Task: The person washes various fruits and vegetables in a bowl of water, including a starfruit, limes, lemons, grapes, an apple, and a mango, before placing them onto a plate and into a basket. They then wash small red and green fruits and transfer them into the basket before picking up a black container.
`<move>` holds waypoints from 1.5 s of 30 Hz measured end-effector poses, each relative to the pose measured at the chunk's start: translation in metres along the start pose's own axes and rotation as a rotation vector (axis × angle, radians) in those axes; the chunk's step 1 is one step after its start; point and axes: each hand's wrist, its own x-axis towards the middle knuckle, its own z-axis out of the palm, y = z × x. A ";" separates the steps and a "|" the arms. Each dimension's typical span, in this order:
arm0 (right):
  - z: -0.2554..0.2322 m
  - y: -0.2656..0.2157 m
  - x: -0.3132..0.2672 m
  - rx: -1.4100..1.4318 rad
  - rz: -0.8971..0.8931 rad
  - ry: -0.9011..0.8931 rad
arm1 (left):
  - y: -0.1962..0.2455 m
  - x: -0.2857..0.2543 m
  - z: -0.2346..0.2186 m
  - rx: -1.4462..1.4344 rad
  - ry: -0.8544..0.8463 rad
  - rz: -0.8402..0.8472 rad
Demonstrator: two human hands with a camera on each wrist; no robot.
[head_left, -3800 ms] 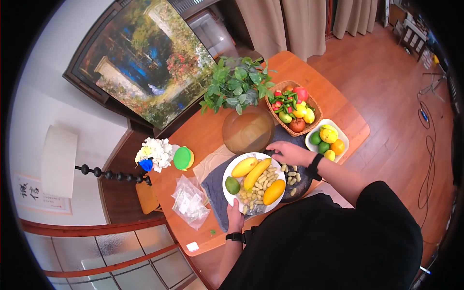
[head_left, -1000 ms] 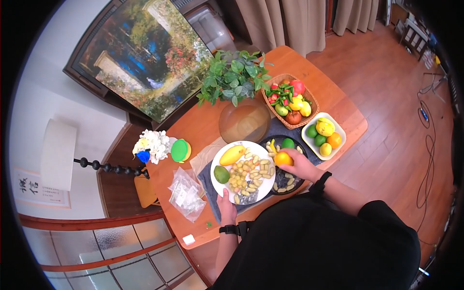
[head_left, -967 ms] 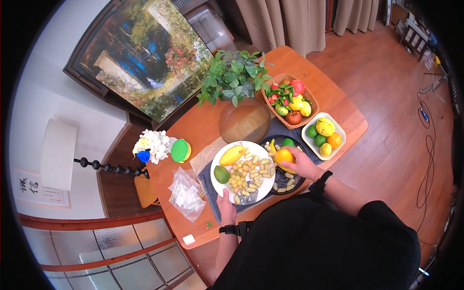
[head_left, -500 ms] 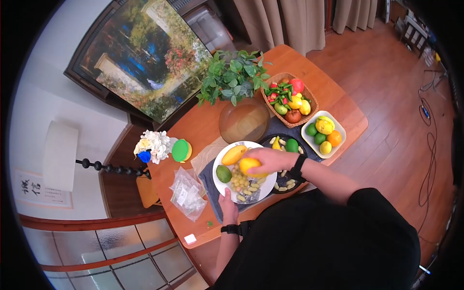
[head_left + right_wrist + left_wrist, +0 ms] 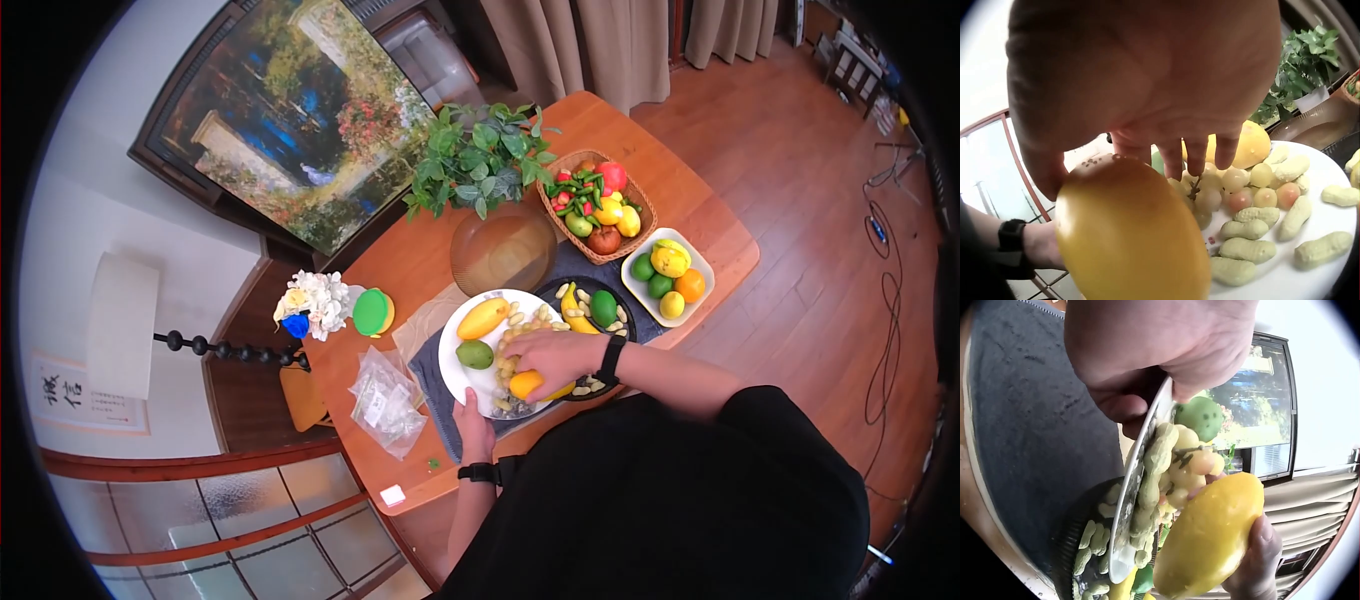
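Note:
My left hand [image 5: 472, 428] grips the near left rim of a white plate [image 5: 453, 340], thumb on top and fingers under it. Over the plate's right side, my right hand [image 5: 562, 355] holds a yellow-orange mango [image 5: 526, 385] with the thumb against it; its fingertips reach down beside the pale grapes [image 5: 1210, 199]. Several peanuts [image 5: 1249, 250] lie around the grapes. Another yellow mango [image 5: 483, 318] and a green fruit [image 5: 475, 355] sit on the plate's left part. In the left wrist view the plate is seen edge-on, close above the black tray [image 5: 1069, 550].
The black tray bears a banana [image 5: 577, 312], a green fruit [image 5: 604, 308] and peanuts. Behind stand a wicker basket [image 5: 640, 237] of produce, a cream tray [image 5: 708, 275] of fruit, a brown glass bowl [image 5: 500, 250] and a plant [image 5: 478, 155]. Plastic bags [image 5: 385, 405] lie left.
The banana has gone from the plate to the black tray, where a green fruit also appeared. My right hand then brought the mango left over the plate. The plate's green fruit has shifted right.

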 end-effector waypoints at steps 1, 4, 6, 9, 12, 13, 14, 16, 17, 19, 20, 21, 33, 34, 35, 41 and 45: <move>0.000 0.002 -0.004 -0.001 0.016 0.016 | 0.002 -0.001 0.000 0.001 -0.001 -0.002; -0.004 0.005 -0.016 0.024 0.045 0.014 | 0.004 -0.002 0.000 -0.035 0.038 -0.006; 0.000 0.011 -0.023 0.010 0.060 0.025 | 0.004 -0.002 -0.003 -0.023 0.047 0.003; 0.005 0.017 -0.035 0.000 0.084 0.061 | 0.004 -0.001 -0.006 -0.016 0.046 0.008; -0.002 0.017 -0.043 0.029 0.130 0.055 | 0.002 0.000 -0.008 -0.012 0.048 0.016; -0.004 0.016 -0.046 0.055 0.168 0.022 | 0.001 0.001 -0.010 -0.013 0.049 0.014; -0.004 0.018 -0.049 0.056 0.169 0.021 | 0.000 0.002 -0.012 0.001 0.035 0.008; -0.002 0.022 -0.054 0.128 0.200 0.073 | 0.001 0.001 -0.011 0.015 0.021 0.002; 0.000 0.023 -0.054 0.128 0.200 0.072 | 0.002 0.001 -0.010 0.007 0.034 0.009; 0.003 0.021 -0.053 0.119 0.152 0.154 | 0.003 0.000 -0.008 0.001 0.049 0.015; 0.006 0.019 -0.051 0.121 0.152 0.154 | 0.004 -0.001 -0.007 0.006 0.057 0.013; 0.004 0.011 -0.043 0.135 0.098 0.124 | 0.003 -0.001 -0.007 0.012 0.063 0.011; 0.021 -0.007 -0.007 -0.215 -0.015 -0.120 | 0.008 0.003 -0.002 0.014 0.037 0.050; 0.022 -0.004 -0.011 -0.233 -0.035 -0.069 | 0.009 0.002 -0.002 0.013 0.040 0.050; 0.022 0.000 -0.015 -0.233 -0.036 -0.071 | 0.011 0.001 -0.002 0.018 0.056 0.044; 0.011 0.013 -0.037 -0.276 0.029 -0.112 | 0.007 0.009 -0.017 -0.021 0.058 0.055; 0.009 0.024 -0.049 -0.219 0.093 -0.118 | 0.008 0.008 -0.019 -0.018 0.053 0.046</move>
